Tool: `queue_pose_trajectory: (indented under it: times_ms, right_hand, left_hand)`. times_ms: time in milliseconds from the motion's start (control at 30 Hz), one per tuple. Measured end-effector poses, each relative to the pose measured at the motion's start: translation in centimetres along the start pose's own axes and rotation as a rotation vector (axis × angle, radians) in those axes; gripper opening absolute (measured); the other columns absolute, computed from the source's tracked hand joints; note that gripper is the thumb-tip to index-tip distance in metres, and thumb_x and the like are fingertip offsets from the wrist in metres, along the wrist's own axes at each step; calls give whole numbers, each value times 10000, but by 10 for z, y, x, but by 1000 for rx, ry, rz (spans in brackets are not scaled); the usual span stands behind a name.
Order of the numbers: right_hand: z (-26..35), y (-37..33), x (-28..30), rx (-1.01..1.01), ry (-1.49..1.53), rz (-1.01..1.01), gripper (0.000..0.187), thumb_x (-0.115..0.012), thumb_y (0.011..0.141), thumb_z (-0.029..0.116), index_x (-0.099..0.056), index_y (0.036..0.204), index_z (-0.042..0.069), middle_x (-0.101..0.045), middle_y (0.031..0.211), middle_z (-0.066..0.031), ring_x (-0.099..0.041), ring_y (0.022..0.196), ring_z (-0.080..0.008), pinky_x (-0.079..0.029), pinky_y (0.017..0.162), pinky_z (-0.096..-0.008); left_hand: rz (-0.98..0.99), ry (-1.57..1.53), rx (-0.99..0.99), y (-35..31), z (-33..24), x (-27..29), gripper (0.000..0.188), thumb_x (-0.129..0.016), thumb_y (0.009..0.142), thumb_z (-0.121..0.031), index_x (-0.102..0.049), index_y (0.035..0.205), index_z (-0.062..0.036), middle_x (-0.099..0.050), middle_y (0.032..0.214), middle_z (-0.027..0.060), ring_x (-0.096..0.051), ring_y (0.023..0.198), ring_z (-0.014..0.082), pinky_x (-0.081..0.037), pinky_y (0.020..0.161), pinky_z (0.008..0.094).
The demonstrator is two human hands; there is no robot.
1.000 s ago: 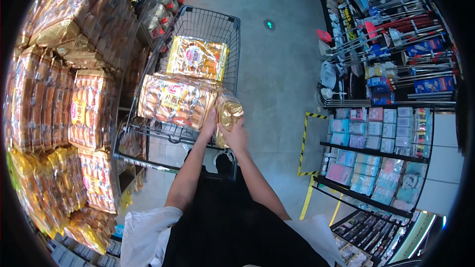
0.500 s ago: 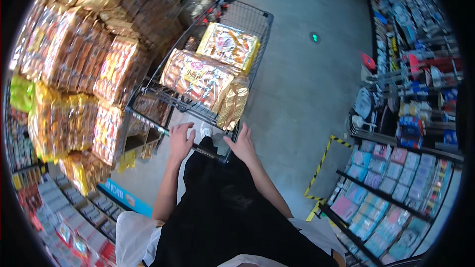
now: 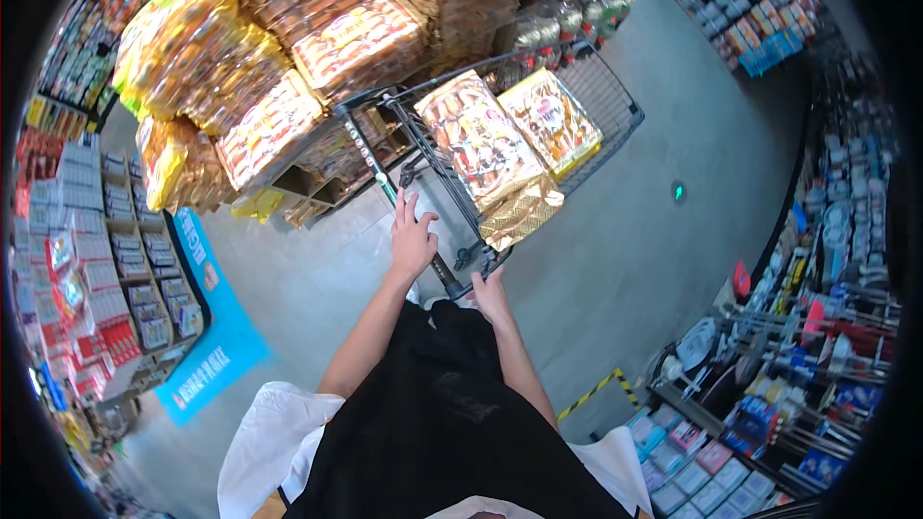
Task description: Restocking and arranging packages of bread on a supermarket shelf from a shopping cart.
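A dark wire shopping cart [image 3: 623, 101] stands turned ahead of me, its handle bar [image 3: 370, 151] slanting from upper left to lower right. Two large shiny snack packs lie in its basket: a clear-and-gold pack [image 3: 478, 135] with a gold foil end, and a yellow-edged pack [image 3: 552, 120] beyond it. My left hand [image 3: 413, 242] is at the middle of the handle bar, fingers stretched out and apart. At the bar's right end, my right hand [image 3: 492, 300] is closed around the cart's corner; its fingertips are partly hidden.
Tall stacks of packaged snacks [image 3: 361, 38] rise just left of and behind the cart. A shelf of small boxes [image 3: 144, 269] and a blue floor sign [image 3: 221, 327] are at left. Racks of household goods [image 3: 760, 394] line the right, by yellow-black floor tape [image 3: 591, 396].
The cart has swung clockwise, its front now pointing to the upper right. My right hand has gone from spread fingers to closing on the cart's corner.
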State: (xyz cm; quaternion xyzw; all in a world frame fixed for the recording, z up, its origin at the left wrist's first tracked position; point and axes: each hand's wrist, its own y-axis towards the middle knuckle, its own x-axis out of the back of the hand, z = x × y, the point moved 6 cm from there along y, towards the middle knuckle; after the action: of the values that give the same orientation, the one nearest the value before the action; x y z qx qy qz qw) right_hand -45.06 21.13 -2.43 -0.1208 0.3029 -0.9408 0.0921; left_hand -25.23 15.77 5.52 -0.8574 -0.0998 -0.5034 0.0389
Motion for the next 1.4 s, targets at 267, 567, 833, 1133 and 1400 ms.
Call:
queue_pose_trajectory:
  times_ms: [267,567,833,1133,1400]
  right_hand:
    - [-22,-9,-20,-120,-113,112,663,-522,887,292,-135,1326,-20,-616,871,-178,-658,604,-226,-530,482,-304]
    - [-4,-33,-12,125,-275,784,775,-588,916,389,-145,1370,-57,-630,970,-135,-624,877,-183,-501,738,-273]
    - [-28,159,188,-137,37,139,610,-499,920,529,-385,1248,28,-605,913,-99,-623,731,-169,-520,610,-304]
    - [-51,255,180,-193,-235,88,603,-411,952,474,-435,1047,-121,-620,730,-183,-642,567,-271,-542,483,-398]
    - [19,220,141,-238,-770,516,529,-465,944,441,-541,743,-43,-625,622,-135,-627,516,-210,-515,460,-337]
  left_hand:
    - [-50,-182,-42,-16,22,14,289,-593,653,-17,-630,931,-86,-383,1381,188,-160,1406,376,-335,1011,529]
    - [-75,-70,97,-42,50,36,433,-526,653,37,-613,1056,-93,-331,1458,146,-164,1410,372,-292,1052,507]
    - [-380,-60,442,-73,80,27,845,-436,671,108,-212,1469,-57,-300,1475,173,-271,1349,408,-324,1054,419]
    - [-336,-16,919,-125,101,42,785,-525,747,-19,-240,1464,-165,-633,1089,156,-626,890,363,-492,764,425]
    - [-354,12,1161,-167,157,64,475,-592,835,-114,-421,1277,-93,-648,830,225,-628,746,426,-488,629,485]
